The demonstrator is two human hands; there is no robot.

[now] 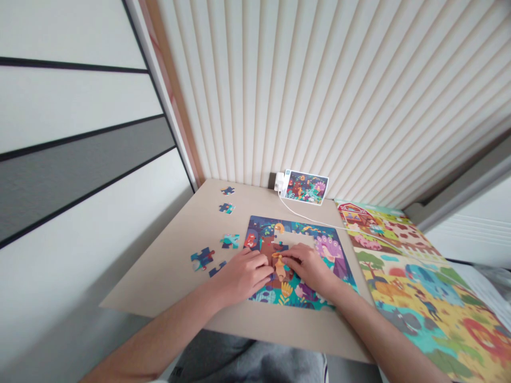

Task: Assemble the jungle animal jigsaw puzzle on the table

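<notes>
OK, head view: the left hand [241, 275] and right hand [305, 266] are being held close together, fingers pressed down on a cardboard jigsaw puzzle [259, 234] around an orange piece [279, 267]. Whether that piece is being pinched cannot be told. Pale backing [299, 239] is being exposed just beyond the right hand. The puzzle is being carried on a matte beige board [167, 276], nearer its front edge, with room being left to its left. Five loose jigsaw pieces [202, 258] are being kept there, well apart from the right hand. A glossy picture card [305, 186] and white cable [303, 215] are being held at the far edge, against a pleated white blind [319, 96]. A large illustrated farm mat [423, 292] is being laid along the right edge.
</notes>
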